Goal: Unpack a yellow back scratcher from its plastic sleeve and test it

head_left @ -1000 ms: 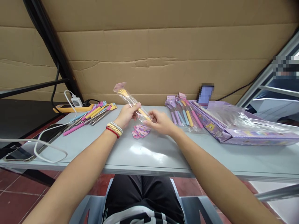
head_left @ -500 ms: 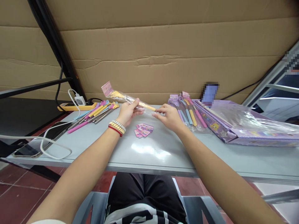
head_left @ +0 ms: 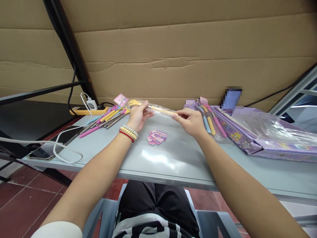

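A yellow back scratcher with a hand-shaped head lies inside a clear plastic sleeve topped by a pink header card. It is held almost level above the table. My left hand grips the sleeve near the scratcher's head, thumb on top. At the handle end, my right hand pinches the sleeve between thumb and fingers. Below, between my forearms, several small pink and purple printed cards lie overlapping. Loose back scratchers in pink, yellow and blue are piled to the left of my left hand.
Several bagged back scratchers lie right of my right hand, beside a purple box with clear film over it. A phone stands behind. On the left are a power strip, a white cable and another phone.
My right hand has moved slightly right along the sleeve, farther from my left hand. The bagged scratcher is more level. The camera view has shifted a little left.
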Available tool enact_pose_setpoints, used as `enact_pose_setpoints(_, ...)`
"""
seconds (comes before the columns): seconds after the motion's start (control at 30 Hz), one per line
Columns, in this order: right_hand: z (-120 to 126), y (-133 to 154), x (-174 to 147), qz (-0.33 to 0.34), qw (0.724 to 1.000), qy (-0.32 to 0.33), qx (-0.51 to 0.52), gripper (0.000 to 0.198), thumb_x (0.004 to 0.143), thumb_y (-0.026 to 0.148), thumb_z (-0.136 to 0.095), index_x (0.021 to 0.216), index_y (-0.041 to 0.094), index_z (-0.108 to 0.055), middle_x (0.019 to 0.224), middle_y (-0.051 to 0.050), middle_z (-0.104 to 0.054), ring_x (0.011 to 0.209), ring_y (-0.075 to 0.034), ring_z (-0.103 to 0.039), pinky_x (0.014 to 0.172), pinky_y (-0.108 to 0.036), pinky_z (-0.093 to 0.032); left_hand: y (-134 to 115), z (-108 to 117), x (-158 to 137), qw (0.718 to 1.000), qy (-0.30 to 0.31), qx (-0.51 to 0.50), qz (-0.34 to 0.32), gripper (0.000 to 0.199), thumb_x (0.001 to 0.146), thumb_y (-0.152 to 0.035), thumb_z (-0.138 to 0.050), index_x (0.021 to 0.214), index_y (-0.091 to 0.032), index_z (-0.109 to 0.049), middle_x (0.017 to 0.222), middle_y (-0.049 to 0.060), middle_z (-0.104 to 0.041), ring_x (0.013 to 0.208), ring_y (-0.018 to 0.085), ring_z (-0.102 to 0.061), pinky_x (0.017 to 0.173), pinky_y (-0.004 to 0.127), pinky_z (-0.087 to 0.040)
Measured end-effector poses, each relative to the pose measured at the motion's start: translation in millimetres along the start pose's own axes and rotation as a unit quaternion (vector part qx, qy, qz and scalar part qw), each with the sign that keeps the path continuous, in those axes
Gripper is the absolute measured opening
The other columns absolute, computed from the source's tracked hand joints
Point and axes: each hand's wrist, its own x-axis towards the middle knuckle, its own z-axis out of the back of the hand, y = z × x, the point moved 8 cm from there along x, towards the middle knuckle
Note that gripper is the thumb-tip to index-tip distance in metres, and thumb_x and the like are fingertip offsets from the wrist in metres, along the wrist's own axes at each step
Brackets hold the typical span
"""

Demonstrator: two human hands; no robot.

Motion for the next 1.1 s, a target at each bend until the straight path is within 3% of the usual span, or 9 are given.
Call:
enact_pose_setpoints(0.17,19.0,-14.6,7.2,-0.043,0.995,-0.030,0.084,0.030,0.066,0.045,-0.070,0.074,0.016,-0.069,0.067,-0.002,-0.060,0.062,-0.013,-0.049,0.059,-0.027,-0.038,-27.1,19.4,6.6,0.993,-0.066,-0.058,-0.075,0.017,0.076,-0.026,-0.069,0.077,-0.014,-0.057,0.068,0.001,-0.064,0.061,0.010,-0.063,0.061,0.020,-0.053)
enact_pose_setpoints(0.27,24.3,-26.7,10.8,-0.071,0.989,-0.008,0.133,0.034,0.062,0.046,-0.073,0.074,0.016,-0.064,0.064,-0.001,-0.057,0.058,-0.011,-0.047,0.054,-0.025,-0.036,-32.2,28.3,9.5,0.988,-0.092,-0.080,-0.093,0.015,0.076,-0.022,-0.068,0.075,-0.015,-0.055,0.067,0.000,-0.063,0.059,0.009,-0.061,0.061,0.020,-0.053)
enact_pose_setpoints(0.4,14.0,-34.5,8.3,-0.112,0.978,0.099,0.143,0.040,0.065,0.051,-0.073,0.076,0.017,-0.055,0.063,-0.001,-0.057,0.048,-0.008,-0.042,0.046,-0.022,-0.029,-20.5,26.5,8.9,0.989,-0.101,-0.079,-0.067,0.016,0.074,-0.014,-0.069,0.071,-0.014,-0.053,0.065,-0.002,-0.061,0.058,0.007,-0.060,0.059,0.019,-0.051)
enact_pose_setpoints(0.53,-5.9,-33.7,-1.7,-0.130,0.965,0.219,0.057,0.041,0.071,0.053,-0.070,0.078,0.015,-0.060,0.059,0.000,-0.056,0.047,-0.007,-0.039,0.044,-0.021,-0.026,-8.4,11.2,2.6,0.992,-0.078,-0.060,-0.074,0.023,0.066,-0.015,-0.077,0.075,-0.014,-0.056,0.066,-0.002,-0.061,0.056,0.008,-0.059,0.055,0.020,-0.049)
enact_pose_setpoints(0.63,-11.0,-36.1,-4.6,-0.136,0.956,0.256,0.037,0.041,0.074,0.055,-0.067,0.079,0.015,-0.062,0.054,0.003,-0.048,0.046,-0.006,-0.035,0.043,-0.021,-0.024,-12.7,15.8,3.4,0.990,-0.100,-0.034,-0.094,0.021,0.069,-0.015,-0.074,0.077,-0.015,-0.055,0.065,-0.002,-0.062,0.056,0.010,-0.059,0.054,0.020,-0.049)
enact_pose_setpoints(0.77,8.4,-50.4,4.6,-0.164,0.963,0.187,0.101,0.040,0.075,0.054,-0.067,0.079,0.014,-0.062,0.050,0.005,-0.038,0.041,-0.005,-0.029,0.039,-0.021,-0.018,-43.9,54.3,11.9,0.967,-0.193,-0.054,-0.156,0.013,0.079,-0.014,-0.061,0.079,-0.018,-0.049,0.064,-0.003,-0.060,0.057,0.009,-0.060,0.053,0.018,-0.049)
enact_pose_setpoints(0.87,27.7,-63.5,13.1,-0.188,0.956,0.088,0.209,0.039,0.077,0.053,-0.068,0.075,0.016,-0.056,0.046,0.008,-0.033,0.037,-0.004,-0.025,0.037,-0.019,-0.017,-54.9,76.0,18.7,0.959,-0.229,-0.084,-0.146,0.012,0.084,-0.015,-0.055,0.075,-0.017,-0.047,0.065,-0.002,-0.059,0.056,0.007,-0.060,0.053,0.015,-0.049)
enact_pose_setpoints(0.97,35.9,-69.4,16.1,-0.196,0.935,0.005,0.297,0.039,0.075,0.051,-0.071,0.076,0.019,-0.047,0.049,0.006,-0.045,0.037,-0.007,-0.038,0.036,-0.019,-0.030,-41.5,68.1,21.7,0.976,-0.194,-0.047,-0.084,0.014,0.085,-0.015,-0.053,0.072,-0.016,-0.049,0.060,-0.002,-0.057,0.050,0.006,-0.057,0.049,0.015,-0.047)
enact_pose_setpoints(1.1,14.6,-58.5,10.8,-0.210,0.920,0.044,0.328,0.049,0.063,0.042,-0.080,0.089,0.022,-0.044,0.062,0.003,-0.062,0.045,-0.015,-0.057,0.041,-0.026,-0.047,0.4,31.6,15.8,0.993,-0.106,0.059,0.001,0.012,0.083,-0.016,-0.058,0.075,-0.014,-0.050,0.054,-0.003,-0.054,0.042,0.007,-0.051,0.045,0.017,-0.046)
